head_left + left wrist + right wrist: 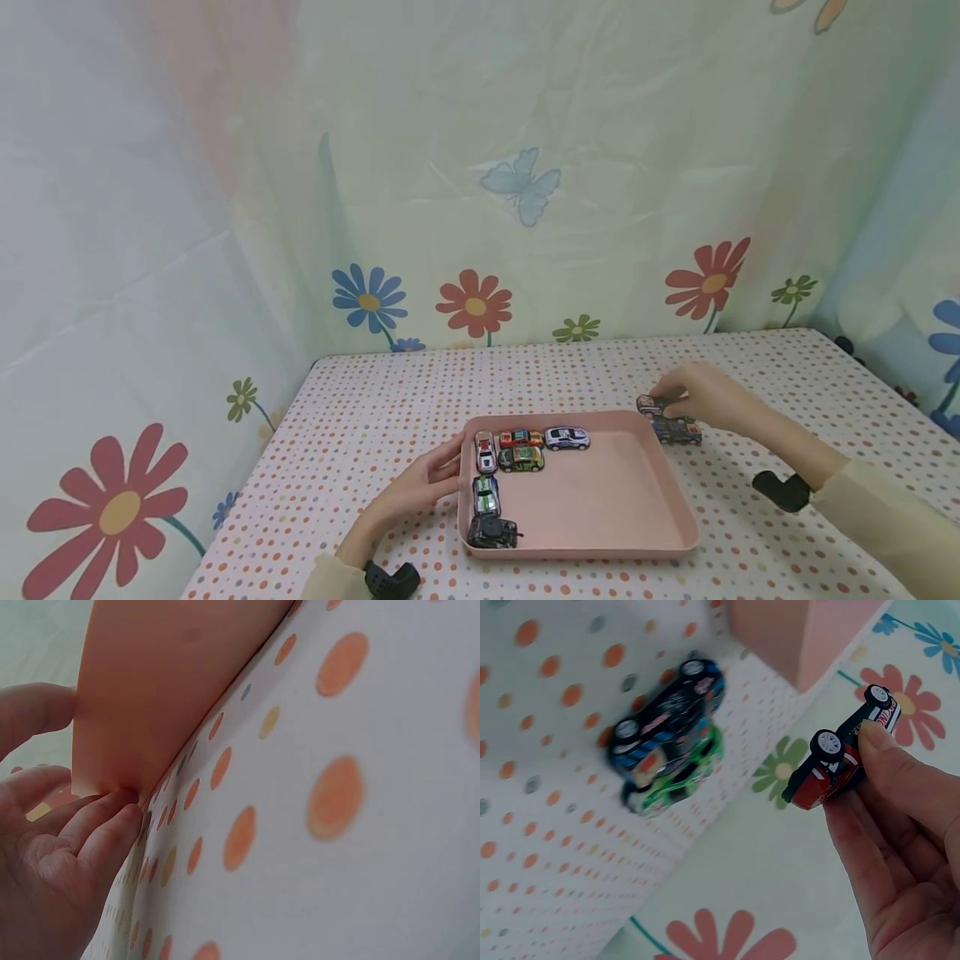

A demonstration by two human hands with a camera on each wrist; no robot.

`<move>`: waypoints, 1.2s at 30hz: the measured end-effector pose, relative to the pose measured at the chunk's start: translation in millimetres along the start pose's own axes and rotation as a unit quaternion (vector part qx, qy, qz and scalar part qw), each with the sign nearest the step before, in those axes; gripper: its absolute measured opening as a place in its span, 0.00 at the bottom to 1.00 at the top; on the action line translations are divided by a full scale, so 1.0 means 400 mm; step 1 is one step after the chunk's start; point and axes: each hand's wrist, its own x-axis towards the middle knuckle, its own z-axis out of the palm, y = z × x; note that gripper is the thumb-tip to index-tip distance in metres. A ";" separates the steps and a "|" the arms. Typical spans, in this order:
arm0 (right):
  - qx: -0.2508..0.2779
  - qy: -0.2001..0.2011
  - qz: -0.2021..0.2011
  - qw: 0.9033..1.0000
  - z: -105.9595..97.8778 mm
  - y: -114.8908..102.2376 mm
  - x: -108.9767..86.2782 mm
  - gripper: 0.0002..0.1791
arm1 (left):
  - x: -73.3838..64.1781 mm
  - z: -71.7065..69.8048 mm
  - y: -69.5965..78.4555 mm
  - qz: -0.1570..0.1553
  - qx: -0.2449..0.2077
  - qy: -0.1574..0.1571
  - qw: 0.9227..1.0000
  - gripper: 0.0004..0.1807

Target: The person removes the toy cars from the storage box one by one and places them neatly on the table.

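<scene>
A toy car (831,761), black and red with white wheels, is pinched between the thumb and fingers of my right hand (705,395). In the head view it is just beyond the tray's back right corner. Close by on the table lie a black-and-blue toy car (664,716) and a bright green one (686,776), side by side in the right wrist view. My left hand (426,480) rests against the left side of the pink tray (585,553). In the left wrist view its fingertips touch the tray's outer wall (157,682), fingers extended.
Several toy cars sit in the tray's left part, among them a white one (567,438), a camouflage-green one (521,458) and a black vehicle (493,532) at the front corner. A dotted cloth (375,392) covers the table. A flowered curtain (600,167) hangs behind.
</scene>
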 end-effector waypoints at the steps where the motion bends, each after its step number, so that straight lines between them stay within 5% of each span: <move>1: -0.004 0.001 0.001 1.000 0.000 0.009 -0.007 0.12 | 0.000 0.000 0.000 0.000 0.003 0.001 1.000 0.37; 13: -0.016 0.011 -0.015 1.000 0.026 0.064 -0.070 0.12 | -0.001 -0.001 -0.001 -0.001 -0.003 0.000 1.000 0.37; 36: -0.020 -0.013 -0.026 0.999 0.087 0.096 -0.093 0.13 | 0.001 -0.001 0.000 0.003 0.004 0.000 1.000 0.37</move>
